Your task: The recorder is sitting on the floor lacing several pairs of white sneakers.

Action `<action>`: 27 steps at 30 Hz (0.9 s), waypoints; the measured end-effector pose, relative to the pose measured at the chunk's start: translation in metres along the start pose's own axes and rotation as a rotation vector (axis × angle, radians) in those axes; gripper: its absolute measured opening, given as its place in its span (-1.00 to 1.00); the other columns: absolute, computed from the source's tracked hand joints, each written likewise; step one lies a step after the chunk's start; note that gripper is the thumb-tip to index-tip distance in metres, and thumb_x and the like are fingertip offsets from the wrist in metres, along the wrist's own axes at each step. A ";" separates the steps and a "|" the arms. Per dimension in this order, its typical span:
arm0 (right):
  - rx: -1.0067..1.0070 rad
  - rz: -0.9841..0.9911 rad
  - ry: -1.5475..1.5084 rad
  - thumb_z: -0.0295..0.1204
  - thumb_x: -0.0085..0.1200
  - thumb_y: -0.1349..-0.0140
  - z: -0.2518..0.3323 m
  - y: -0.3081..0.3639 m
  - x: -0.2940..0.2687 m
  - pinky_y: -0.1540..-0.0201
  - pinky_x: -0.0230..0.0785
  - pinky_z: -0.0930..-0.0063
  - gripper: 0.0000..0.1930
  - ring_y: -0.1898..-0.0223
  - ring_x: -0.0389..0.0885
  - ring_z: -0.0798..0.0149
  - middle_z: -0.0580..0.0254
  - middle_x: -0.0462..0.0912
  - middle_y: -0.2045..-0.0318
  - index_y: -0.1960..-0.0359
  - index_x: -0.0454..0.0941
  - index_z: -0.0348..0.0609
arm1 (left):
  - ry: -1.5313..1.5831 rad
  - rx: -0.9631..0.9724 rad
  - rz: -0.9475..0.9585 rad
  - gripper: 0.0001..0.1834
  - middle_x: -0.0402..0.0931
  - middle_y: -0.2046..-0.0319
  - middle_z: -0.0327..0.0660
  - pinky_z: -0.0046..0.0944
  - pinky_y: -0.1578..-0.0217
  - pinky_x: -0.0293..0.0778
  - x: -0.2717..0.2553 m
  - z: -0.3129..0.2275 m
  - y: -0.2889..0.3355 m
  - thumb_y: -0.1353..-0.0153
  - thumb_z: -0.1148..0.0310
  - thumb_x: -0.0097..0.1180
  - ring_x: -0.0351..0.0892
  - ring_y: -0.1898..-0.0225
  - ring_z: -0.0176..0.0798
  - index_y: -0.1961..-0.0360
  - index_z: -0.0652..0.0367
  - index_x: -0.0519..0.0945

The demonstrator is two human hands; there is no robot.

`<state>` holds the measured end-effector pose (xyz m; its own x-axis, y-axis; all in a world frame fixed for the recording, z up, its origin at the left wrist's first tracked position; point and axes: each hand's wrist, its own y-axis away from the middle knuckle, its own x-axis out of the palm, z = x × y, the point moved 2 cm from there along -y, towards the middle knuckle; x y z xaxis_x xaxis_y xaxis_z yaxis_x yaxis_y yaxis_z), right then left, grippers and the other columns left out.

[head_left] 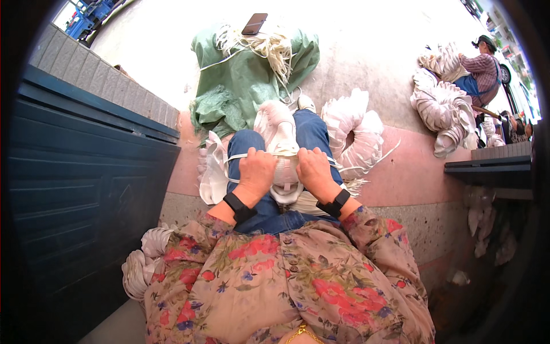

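At far edge of green sack [238, 80] lie white laces [278, 53]; left hand [256, 171], right hand [313, 169] clench cord [286, 153] across white bundle [277, 126].

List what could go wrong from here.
The thin white lace, drawn between the left hand and right hand, might snag or tangle. The white fabric shoe upper between the blue denim-clad legs could slip down. The dark rectangular phone, lying by loose cream strands, might be dragged if they are pulled.
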<state>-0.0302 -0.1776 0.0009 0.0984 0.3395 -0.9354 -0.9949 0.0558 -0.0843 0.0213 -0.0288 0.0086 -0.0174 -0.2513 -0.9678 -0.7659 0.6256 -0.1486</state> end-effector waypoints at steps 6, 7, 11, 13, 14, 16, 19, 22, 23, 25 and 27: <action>-0.124 0.165 0.140 -0.47 0.03 0.10 0.007 -0.011 -0.005 0.32 0.22 0.31 -0.97 0.31 0.47 0.17 0.18 0.57 0.56 0.60 0.51 -0.09 | 0.010 -0.030 0.197 -0.85 0.47 0.56 -0.10 -0.06 0.41 0.36 0.004 0.003 -0.003 0.08 0.33 0.08 0.44 0.38 -0.05 0.61 0.19 0.51; -0.156 0.227 0.160 -0.46 0.04 0.11 0.010 -0.013 -0.007 0.31 0.20 0.31 -0.96 0.31 0.48 0.20 0.20 0.58 0.55 0.61 0.54 -0.07 | 0.011 -0.028 0.197 -0.85 0.47 0.56 -0.10 -0.06 0.41 0.36 0.004 0.008 -0.003 0.08 0.33 0.08 0.44 0.38 -0.05 0.61 0.19 0.51; -0.216 0.384 0.263 -0.44 0.05 0.10 0.015 -0.019 -0.007 0.31 0.15 0.31 -0.93 0.31 0.48 0.25 0.26 0.59 0.55 0.62 0.59 -0.01 | 0.171 -0.094 0.114 -0.90 0.44 0.53 -0.13 -0.07 0.39 0.31 -0.002 0.010 -0.005 0.13 0.38 0.04 0.42 0.37 -0.07 0.58 0.18 0.51; -0.241 0.387 0.300 -0.43 0.05 0.10 0.015 -0.022 -0.008 0.32 0.14 0.32 -0.93 0.33 0.48 0.25 0.28 0.59 0.56 0.61 0.59 0.00 | -0.010 0.133 -0.022 -0.91 0.41 0.48 -0.19 -0.13 0.39 0.24 -0.007 -0.001 -0.003 0.18 0.37 0.06 0.36 0.32 -0.13 0.59 0.13 0.51; -0.269 0.393 0.339 -0.41 0.05 0.10 0.016 -0.023 -0.008 0.32 0.12 0.32 -0.93 0.34 0.47 0.26 0.30 0.59 0.57 0.61 0.59 0.02 | -0.010 0.135 -0.020 -0.91 0.41 0.48 -0.19 -0.13 0.39 0.24 -0.008 -0.005 -0.005 0.18 0.37 0.06 0.36 0.32 -0.13 0.59 0.13 0.51; -0.290 0.378 0.383 -0.40 0.04 0.10 0.018 -0.021 -0.012 0.32 0.12 0.33 -0.92 0.33 0.45 0.27 0.30 0.57 0.55 0.61 0.59 0.03 | -0.218 0.257 -0.043 -0.94 0.37 0.44 -0.24 -0.19 0.39 0.18 -0.009 -0.015 -0.008 0.18 0.40 0.06 0.30 0.30 -0.16 0.60 0.10 0.51; -0.362 0.281 0.400 -0.38 0.03 0.11 0.018 -0.019 -0.011 0.32 0.11 0.37 -0.92 0.32 0.40 0.28 0.29 0.52 0.52 0.62 0.59 0.03 | -0.225 0.238 0.130 -0.94 0.36 0.44 -0.24 -0.20 0.38 0.20 -0.005 -0.019 -0.018 0.18 0.43 0.04 0.31 0.27 -0.18 0.59 0.11 0.52; -0.421 0.136 0.326 -0.39 0.00 0.12 0.015 -0.013 -0.008 0.32 0.11 0.40 -0.92 0.29 0.36 0.27 0.28 0.44 0.49 0.64 0.55 0.00 | -0.022 0.277 0.156 -0.94 0.39 0.40 -0.22 -0.19 0.35 0.24 0.005 0.001 -0.020 0.16 0.46 0.08 0.33 0.28 -0.16 0.56 0.14 0.53; -0.431 0.070 0.281 -0.41 -0.01 0.11 0.011 -0.012 -0.008 0.32 0.12 0.41 -0.92 0.27 0.35 0.27 0.27 0.41 0.47 0.65 0.53 -0.02 | -0.024 0.281 0.158 -0.94 0.39 0.40 -0.22 -0.19 0.35 0.24 0.001 0.003 -0.024 0.16 0.46 0.08 0.33 0.28 -0.16 0.56 0.14 0.53; -0.387 0.029 0.199 -0.43 -0.02 0.12 0.001 -0.009 -0.003 0.32 0.13 0.39 -0.93 0.28 0.35 0.24 0.26 0.41 0.47 0.65 0.52 -0.05 | 0.644 0.072 -0.018 -0.94 0.42 0.36 -0.17 -0.21 0.26 0.29 -0.029 0.005 -0.036 0.09 0.47 0.13 0.37 0.29 -0.12 0.52 0.19 0.53; -0.331 -0.008 0.120 -0.45 -0.02 0.13 -0.005 -0.006 -0.002 0.32 0.14 0.38 -0.94 0.28 0.35 0.22 0.25 0.40 0.46 0.65 0.50 -0.08 | 0.812 0.075 -0.132 -0.91 0.45 0.34 -0.17 -0.31 0.22 0.31 -0.058 -0.002 -0.047 -0.02 0.45 0.15 0.41 0.28 -0.23 0.48 0.23 0.51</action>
<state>-0.0242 -0.1828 0.0015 0.1225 0.2263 -0.9663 -0.9498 -0.2557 -0.1803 0.0574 -0.0450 0.0717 -0.4115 -0.7637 -0.4974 -0.7497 0.5940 -0.2917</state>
